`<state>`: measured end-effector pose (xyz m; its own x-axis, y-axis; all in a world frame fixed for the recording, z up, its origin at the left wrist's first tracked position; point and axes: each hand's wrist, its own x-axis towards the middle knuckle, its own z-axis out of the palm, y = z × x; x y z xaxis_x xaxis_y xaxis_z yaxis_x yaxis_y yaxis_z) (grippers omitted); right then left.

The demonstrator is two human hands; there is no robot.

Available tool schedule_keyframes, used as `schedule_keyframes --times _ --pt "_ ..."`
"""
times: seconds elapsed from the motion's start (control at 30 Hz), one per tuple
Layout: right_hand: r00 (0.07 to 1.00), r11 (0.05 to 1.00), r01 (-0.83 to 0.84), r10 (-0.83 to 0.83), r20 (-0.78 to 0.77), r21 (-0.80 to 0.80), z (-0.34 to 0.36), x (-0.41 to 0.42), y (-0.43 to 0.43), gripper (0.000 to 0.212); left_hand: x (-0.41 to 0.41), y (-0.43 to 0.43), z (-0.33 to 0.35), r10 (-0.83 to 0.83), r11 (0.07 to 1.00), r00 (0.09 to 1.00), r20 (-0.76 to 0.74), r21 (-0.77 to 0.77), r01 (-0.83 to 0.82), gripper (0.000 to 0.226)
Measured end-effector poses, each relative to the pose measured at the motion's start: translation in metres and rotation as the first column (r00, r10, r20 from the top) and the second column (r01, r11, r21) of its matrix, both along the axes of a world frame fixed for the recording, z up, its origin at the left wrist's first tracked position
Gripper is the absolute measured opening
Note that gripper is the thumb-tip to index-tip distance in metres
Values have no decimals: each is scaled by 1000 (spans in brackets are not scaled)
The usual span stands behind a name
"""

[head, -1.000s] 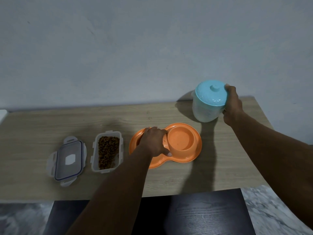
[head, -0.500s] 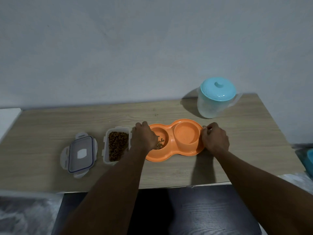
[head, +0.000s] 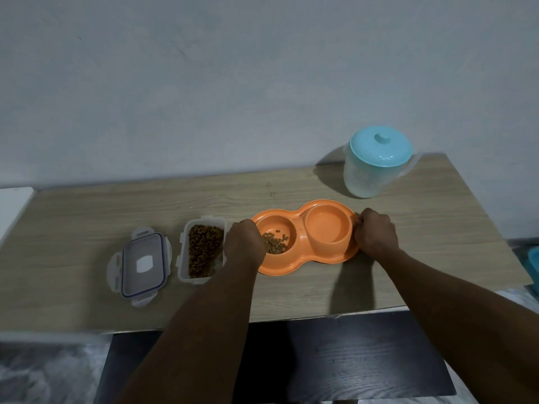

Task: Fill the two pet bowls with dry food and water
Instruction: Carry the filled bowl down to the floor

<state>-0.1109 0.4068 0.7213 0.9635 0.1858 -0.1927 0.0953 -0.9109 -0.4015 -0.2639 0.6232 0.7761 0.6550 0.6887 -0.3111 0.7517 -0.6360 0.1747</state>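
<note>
On the wooden table (head: 87, 217), the orange double feeder (head: 299, 239) lay a little right of the middle, its long axis running from eight o'clock to two o'clock. The left hand (head: 243, 243) sat at the feeder's nine o'clock end, knuckles up and fingers curled down over the rim; the fingertips were hidden behind the hand. The right hand (head: 376, 231) held the opposite end at three o'clock, its curled fingers pinching the rim. The left bowl (head: 269, 225) held a small scatter of kibble (head: 275, 243), gathered toward its seven o'clock side next to the left hand. The right bowl (head: 326, 228) showed a smooth orange bottom, and whether it held water could not be told. At nine o'clock from the feeder, just beside the left hand, stood the clear food box (head: 182, 252), open and filled with the same brown pellets. Its lid (head: 143, 259) lay flat on the table, further out at nine o'clock, near the box but apart from it. At one o'clock from the feeder, near the pale wall (head: 233, 83), stood an upright translucent pitcher (head: 367, 182) with a teal cap (head: 380, 147) on top, apart from both hands. At six o'clock, below the table edge, a dark wooden surface (head: 320, 360) showed between the forearms.
</note>
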Motion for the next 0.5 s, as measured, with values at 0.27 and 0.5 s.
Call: schedule_keyframes --times 0.27,0.5 --pt "998 999 37 -37 42 -16 12 5 -19 14 3 -6 10 -24 1000 996 86 11 23 18" --pt "987 994 106 -110 116 39 43 -6 -67 14 14 -31 43 -82 997 976 203 20 79 19"
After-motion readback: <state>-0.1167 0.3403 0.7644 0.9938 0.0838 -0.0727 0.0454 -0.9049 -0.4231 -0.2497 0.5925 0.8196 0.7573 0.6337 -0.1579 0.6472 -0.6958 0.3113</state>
